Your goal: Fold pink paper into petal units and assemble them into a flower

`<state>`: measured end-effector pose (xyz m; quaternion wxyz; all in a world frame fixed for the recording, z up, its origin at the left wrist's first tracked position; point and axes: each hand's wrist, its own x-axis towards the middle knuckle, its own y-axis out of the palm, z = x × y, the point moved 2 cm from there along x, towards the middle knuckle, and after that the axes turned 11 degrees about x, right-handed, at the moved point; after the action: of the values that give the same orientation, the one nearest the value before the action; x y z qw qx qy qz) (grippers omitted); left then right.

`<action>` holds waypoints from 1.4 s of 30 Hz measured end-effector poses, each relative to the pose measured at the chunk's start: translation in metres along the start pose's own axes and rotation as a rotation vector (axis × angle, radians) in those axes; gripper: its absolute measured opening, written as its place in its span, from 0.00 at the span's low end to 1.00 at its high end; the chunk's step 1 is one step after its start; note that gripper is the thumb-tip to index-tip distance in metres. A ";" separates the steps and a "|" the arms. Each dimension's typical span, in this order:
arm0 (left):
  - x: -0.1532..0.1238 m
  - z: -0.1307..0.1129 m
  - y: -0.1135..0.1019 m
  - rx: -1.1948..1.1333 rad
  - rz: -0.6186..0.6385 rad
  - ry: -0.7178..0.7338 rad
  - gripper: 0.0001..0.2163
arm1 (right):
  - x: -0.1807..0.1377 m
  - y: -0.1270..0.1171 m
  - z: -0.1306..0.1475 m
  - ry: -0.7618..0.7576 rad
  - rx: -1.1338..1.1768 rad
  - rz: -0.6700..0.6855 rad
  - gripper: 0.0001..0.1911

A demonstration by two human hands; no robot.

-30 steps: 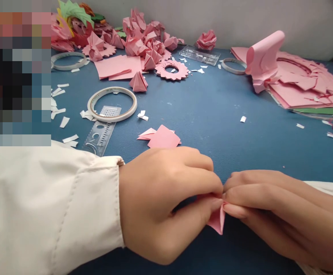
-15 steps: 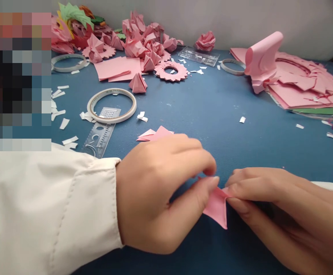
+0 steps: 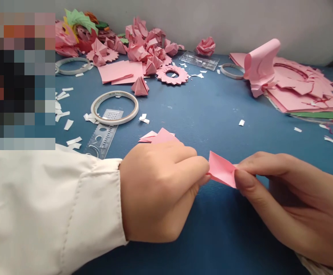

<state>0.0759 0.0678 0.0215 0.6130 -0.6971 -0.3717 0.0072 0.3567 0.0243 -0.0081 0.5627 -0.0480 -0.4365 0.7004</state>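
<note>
A small folded pink paper piece [image 3: 221,170] is held just above the blue table [image 3: 212,114], low in the view. My left hand [image 3: 160,191], in a white sleeve, pinches its left corner with closed fingers. My right hand [image 3: 286,202] pinches its right edge between thumb and forefinger. Behind my left hand lie a few folded pink paper pieces [image 3: 159,136].
A tape ring [image 3: 115,107] and a clear ruler [image 3: 102,135] lie at the left among white paper scraps. Folded pink paper shapes [image 3: 146,47] are heaped at the back. A stack of cut pink sheets [image 3: 298,88] fills the right. Two more tape rings and a clear case sit farther back.
The paper piece has turned from hanging point-down to lying nearly flat between my hands, and both hands have risen slightly and moved apart.
</note>
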 end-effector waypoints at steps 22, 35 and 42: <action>-0.003 -0.004 0.013 0.084 0.001 0.007 0.17 | 0.023 0.013 0.005 -0.383 -0.096 0.199 0.12; -0.003 -0.001 0.012 -0.034 0.043 -0.048 0.17 | 0.028 0.016 0.007 -0.379 -0.101 0.194 0.11; -0.002 0.000 0.013 -0.075 0.046 -0.070 0.15 | 0.029 0.015 0.009 -0.373 -0.111 0.148 0.11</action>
<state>0.0805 0.0672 0.0094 0.5728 -0.7272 -0.3769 0.0316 0.3299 0.0433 -0.0005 0.4158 0.0196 -0.5664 0.7113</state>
